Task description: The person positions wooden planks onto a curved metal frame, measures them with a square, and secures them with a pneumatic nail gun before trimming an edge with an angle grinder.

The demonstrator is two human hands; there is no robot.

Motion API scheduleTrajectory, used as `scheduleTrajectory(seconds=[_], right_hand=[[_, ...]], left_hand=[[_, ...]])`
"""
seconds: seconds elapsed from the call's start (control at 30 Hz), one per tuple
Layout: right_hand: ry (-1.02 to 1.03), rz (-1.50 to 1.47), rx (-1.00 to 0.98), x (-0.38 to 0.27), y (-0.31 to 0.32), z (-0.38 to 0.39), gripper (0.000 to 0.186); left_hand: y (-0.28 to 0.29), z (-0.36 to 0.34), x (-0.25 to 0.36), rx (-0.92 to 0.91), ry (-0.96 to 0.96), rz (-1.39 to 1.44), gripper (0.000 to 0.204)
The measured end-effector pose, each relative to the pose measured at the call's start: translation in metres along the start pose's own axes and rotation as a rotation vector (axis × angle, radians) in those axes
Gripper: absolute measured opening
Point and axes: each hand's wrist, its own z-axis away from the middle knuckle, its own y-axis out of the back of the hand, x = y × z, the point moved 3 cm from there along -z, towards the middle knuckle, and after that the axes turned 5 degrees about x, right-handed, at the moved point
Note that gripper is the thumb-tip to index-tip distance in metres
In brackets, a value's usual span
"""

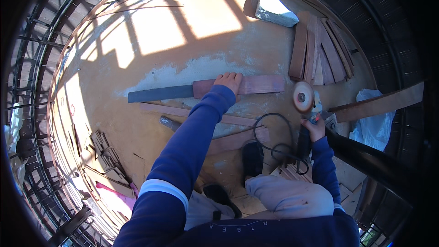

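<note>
My left hand point(228, 82) lies across a reddish-brown plank point(263, 84), its fingers curled toward the far edge. At the plank's left end is a dark grey strip point(160, 93); the plank seems to overlap it, though I cannot tell how they join. To the right, my right hand point(314, 129) grips an angle grinder point(316, 110). The grinder's round disc point(302, 97) faces up, just past the plank's right end and apart from it. I cannot tell whether the disc is turning. A black cord point(273, 147) loops near the grinder and my shoe.
A stack of brown planks point(320, 52) and a pale stone block point(274, 9) lie at the far right. A long curved board point(379, 103) rests by a clear plastic bag point(375, 128). A thick black pipe point(366, 160) crosses the right side. Wood strips point(109, 158) are heaped at left.
</note>
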Motion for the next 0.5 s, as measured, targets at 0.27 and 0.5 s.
scheduleTrajectory(seconds=[0.27,0.5], right_hand=[[-0.044,0.141,0.014,0.003,0.003,-0.004,0.045],[-0.026,0.252,-0.032,0.008,-0.004,-0.016,0.050]], left_hand=[[-0.020,-0.020,0.029,0.038,-0.039,-0.056,0.086],[-0.041,-0.034,0.027,0.081,-0.021,-0.070,0.070]])
